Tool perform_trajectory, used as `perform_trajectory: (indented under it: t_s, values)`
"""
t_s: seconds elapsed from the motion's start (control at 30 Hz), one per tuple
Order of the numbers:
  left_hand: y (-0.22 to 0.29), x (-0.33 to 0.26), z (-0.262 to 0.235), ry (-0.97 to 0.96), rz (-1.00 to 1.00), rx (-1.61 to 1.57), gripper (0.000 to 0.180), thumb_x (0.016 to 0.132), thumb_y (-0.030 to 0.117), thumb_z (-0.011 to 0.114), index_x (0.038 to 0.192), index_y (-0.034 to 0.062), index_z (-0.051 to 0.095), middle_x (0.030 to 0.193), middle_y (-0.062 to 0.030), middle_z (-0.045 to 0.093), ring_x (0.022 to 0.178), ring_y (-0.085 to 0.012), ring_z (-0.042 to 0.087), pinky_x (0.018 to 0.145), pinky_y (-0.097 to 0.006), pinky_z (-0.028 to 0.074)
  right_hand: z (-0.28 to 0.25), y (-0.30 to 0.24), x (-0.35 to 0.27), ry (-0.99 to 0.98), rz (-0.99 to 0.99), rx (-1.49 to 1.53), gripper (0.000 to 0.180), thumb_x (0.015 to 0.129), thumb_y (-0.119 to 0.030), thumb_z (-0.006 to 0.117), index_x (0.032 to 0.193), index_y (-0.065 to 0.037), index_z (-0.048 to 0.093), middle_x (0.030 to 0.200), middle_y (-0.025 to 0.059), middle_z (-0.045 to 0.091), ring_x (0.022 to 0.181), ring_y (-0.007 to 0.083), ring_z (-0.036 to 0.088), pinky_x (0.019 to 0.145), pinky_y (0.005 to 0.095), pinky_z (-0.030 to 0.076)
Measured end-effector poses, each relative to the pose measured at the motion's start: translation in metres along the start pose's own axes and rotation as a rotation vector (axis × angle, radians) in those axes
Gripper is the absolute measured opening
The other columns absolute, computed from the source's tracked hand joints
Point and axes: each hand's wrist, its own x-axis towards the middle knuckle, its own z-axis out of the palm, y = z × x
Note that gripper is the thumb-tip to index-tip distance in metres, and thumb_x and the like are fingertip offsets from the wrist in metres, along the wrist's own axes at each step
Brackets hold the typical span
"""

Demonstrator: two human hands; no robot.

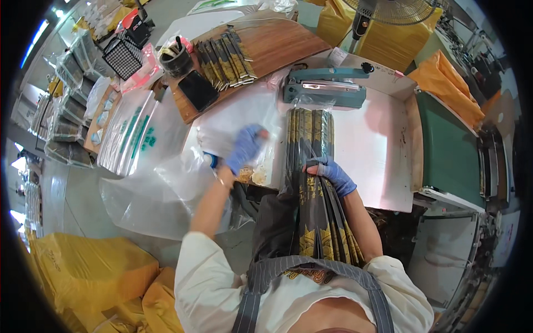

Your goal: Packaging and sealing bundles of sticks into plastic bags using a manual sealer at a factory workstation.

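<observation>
My right hand (335, 175), in a blue glove with bare fingertips, is closed around the top of a bunch of long, slim black-and-gold packets (313, 222). Their lower ends fan out over my lap. Just beyond it, a clear plastic bag (311, 102) with more such packets (311, 133) in it lies on the white work surface (366, 161). Off to the left, my left hand (246, 149), gloved the same way, is raised over clear plastic sheeting (222, 125). Motion smears its fingers, so their state is unclear.
A teal bag sealer (325, 91) stands behind the bagged packets. On a brown board (277, 39) lie more packets (225, 58), a dark phone (198, 90) and a pot of tools (175, 60). Clear bags (130, 133) drape over the left edge. A fan (388, 11) stands at the back.
</observation>
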Motion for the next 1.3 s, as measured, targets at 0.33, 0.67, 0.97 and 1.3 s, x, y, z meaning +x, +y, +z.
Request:
perform_trajectory:
  t_s: [0.33,0.67,0.97,1.3]
  values:
    - [0.068,-0.070,-0.001,0.243,-0.145,0.179,0.018,0.087,0.022,0.055,0.086,0.0047,0.060,0.074,-0.0162,0.060,0.071,-0.0309,0.060,0.067,-0.040,0.046,0.025,0.001,0.021,-0.047,0.066,0.036,0.016,0.074,-0.014,0.068,0.080,0.000,0.068,0.070,-0.0007,0.062,0.062,0.0069,0.054,0.059,0.0210,0.043]
    - [0.050,-0.074,0.025,0.170,-0.078,0.207,0.044,0.075,0.007,0.063,0.118,0.0039,0.051,0.108,-0.0073,0.055,0.071,-0.0141,0.055,0.068,-0.027,0.048,0.004,-0.016,-0.020,0.207,0.042,-0.006,0.020,0.073,-0.020,0.068,0.075,0.001,0.067,0.065,0.0030,0.061,0.058,0.0087,0.055,0.056,0.0216,0.043]
    - [0.104,-0.072,0.019,0.217,0.283,0.337,0.042,0.069,0.000,0.060,0.110,0.0087,0.058,0.123,-0.0139,0.049,0.082,-0.0210,0.059,0.068,-0.030,0.050,-0.013,-0.019,-0.036,0.146,-0.045,0.008,0.024,0.072,-0.022,0.071,0.081,0.001,0.067,0.071,0.0017,0.061,0.069,0.0101,0.056,0.064,0.0234,0.044]
    - [0.078,-0.041,0.060,-0.029,0.085,0.535,0.054,0.070,0.007,0.061,0.123,0.0053,0.049,0.110,-0.0153,0.054,0.075,-0.0291,0.063,0.062,-0.038,0.050,-0.042,0.008,-0.069,0.250,-0.218,0.123,0.023,0.074,-0.020,0.064,0.083,0.002,0.067,0.072,0.0038,0.063,0.063,0.0106,0.056,0.063,0.0227,0.046]
